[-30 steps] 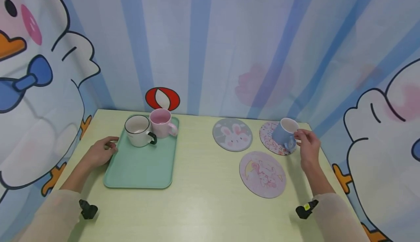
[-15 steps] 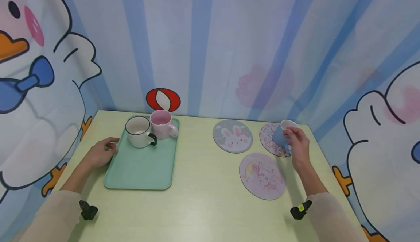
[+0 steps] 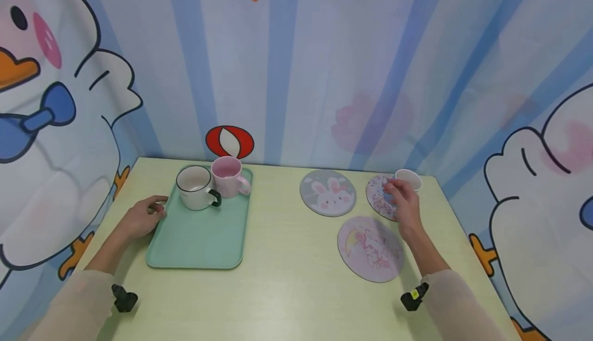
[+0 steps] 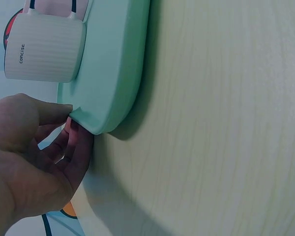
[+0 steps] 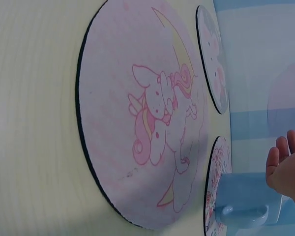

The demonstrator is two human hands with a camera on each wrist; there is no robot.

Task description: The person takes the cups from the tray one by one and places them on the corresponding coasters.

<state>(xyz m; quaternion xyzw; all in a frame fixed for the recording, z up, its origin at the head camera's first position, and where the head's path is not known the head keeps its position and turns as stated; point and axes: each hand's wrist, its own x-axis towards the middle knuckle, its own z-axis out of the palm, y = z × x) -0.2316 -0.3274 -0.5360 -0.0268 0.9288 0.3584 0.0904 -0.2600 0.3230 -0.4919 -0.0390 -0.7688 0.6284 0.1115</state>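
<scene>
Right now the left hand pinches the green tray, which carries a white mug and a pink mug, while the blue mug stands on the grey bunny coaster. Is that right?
Not quite: the blue mug stands on the coaster with the dense reddish pattern; the grey bunny coaster has no mug on it, as the right wrist view shows. The rest of the statement holds.

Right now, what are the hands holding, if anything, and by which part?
The left hand pinches the green tray by its rim; the right hand holds nothing, near the blue mug.
</scene>
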